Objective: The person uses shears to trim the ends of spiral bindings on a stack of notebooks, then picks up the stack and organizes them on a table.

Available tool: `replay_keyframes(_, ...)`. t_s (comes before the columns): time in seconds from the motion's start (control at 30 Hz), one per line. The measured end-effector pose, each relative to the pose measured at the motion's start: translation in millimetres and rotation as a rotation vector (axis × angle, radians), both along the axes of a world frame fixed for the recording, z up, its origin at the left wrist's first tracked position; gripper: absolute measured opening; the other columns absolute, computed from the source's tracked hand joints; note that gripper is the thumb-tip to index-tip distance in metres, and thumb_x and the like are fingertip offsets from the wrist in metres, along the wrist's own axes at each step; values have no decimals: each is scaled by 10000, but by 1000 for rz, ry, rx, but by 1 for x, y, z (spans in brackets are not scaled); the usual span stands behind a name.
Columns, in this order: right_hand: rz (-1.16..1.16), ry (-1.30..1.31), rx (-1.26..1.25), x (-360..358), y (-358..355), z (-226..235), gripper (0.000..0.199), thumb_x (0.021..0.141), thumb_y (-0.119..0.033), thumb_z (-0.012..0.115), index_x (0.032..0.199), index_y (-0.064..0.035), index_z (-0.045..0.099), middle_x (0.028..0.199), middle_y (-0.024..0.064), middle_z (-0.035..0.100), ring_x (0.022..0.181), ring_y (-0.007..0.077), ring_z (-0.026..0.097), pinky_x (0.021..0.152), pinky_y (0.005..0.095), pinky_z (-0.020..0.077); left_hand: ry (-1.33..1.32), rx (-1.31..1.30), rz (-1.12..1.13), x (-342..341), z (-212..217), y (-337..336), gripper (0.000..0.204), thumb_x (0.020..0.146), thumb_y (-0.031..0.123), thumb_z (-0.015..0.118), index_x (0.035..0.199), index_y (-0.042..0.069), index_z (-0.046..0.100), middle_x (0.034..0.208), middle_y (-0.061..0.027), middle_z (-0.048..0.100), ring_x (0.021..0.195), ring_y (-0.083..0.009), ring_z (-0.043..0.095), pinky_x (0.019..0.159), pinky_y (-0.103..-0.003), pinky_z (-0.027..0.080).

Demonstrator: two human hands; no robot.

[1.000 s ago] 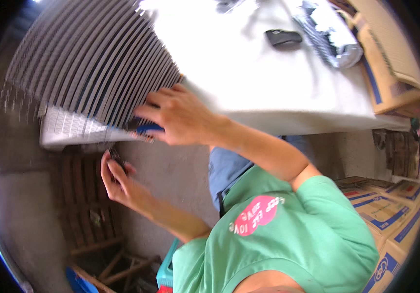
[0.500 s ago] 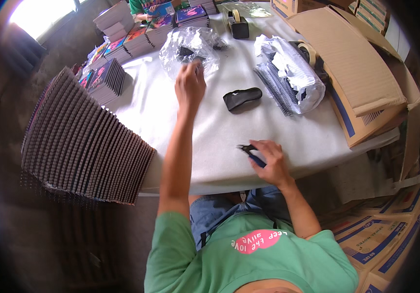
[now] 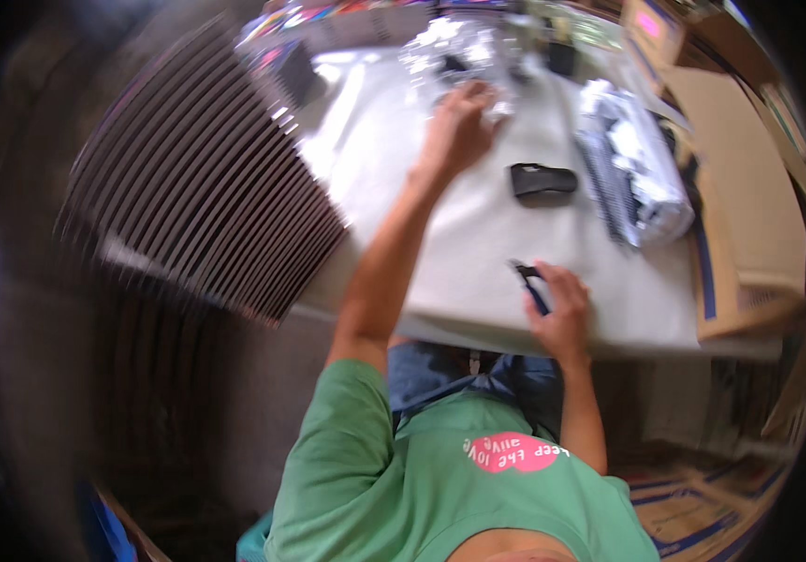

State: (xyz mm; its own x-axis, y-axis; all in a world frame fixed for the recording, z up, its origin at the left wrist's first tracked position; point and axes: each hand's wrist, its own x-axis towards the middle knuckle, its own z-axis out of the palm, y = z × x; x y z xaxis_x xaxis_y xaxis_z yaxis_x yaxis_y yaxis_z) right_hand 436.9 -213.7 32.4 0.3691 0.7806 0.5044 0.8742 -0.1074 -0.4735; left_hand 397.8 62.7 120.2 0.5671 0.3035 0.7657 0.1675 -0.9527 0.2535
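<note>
My right hand holds a pair of small nippers with dark jaws and blue handles above the table's near edge. The jaws point away to the left. My left hand reaches far across the table to the near edge of a crumpled clear plastic bag, which has dark small pieces in it. Its fingers look bent together, but blur hides what they hold, if anything. A black, shoe-like object lies between my hands, to the right.
A tall fanned stack of spiral-bound notebooks stands at the left table edge. To the right lie a plastic-wrapped bundle of dark binding coils and an open cardboard box. A black tape dispenser sits at the back, near more books.
The view has swung, shifting the table's things rightward in the picture. My left hand is slightly closer to the bag. My right hand keeps the nippers in nearly the same place.
</note>
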Motion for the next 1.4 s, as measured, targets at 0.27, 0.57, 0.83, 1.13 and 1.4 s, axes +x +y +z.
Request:
replay_keyframes(0.27,156,311,117,-52,39,41,458,700,-80,654,1152,-99,587,1073,86,594,1025,250,558,926,401,349,-913,260,760,-270,16,-129,404,850,184,642,1204,20,538,1035,-83,591,1000,-221,532,818,-334,444)
replay_keyframes(0.57,586,9,104,-199,130,94,573,643,-141,743,1181,-188,552,1016,44,541,991,232,523,895,443,337,-846,-514,470,-335,-4,-97,299,919,208,581,1103,-26,558,905,-36,618,774,-68,563,647,-199,461)
replay_keyframes(0.83,562,-23,123,-227,151,95,515,669,-172,732,1154,-163,559,996,49,549,973,236,528,853,491,357,-867,-415,536,-325,-9,-90,245,948,209,525,1028,-23,511,809,-46,579,650,-54,519,558,-187,433)
replay_keyframes(1.13,707,248,124,-231,160,93,371,696,-172,720,1045,-105,613,903,122,614,834,317,610,709,429,486,-884,-398,537,-323,-7,-89,222,954,172,508,1036,-34,496,770,-41,568,630,-57,514,547,-182,422)
replay_keyframes(1.4,616,122,68,-228,156,94,327,702,-191,720,1008,-114,634,863,105,618,795,306,615,708,411,484,-881,-341,593,-325,-14,-84,236,960,161,491,1060,-52,484,819,-58,569,640,-63,517,549,-175,423)
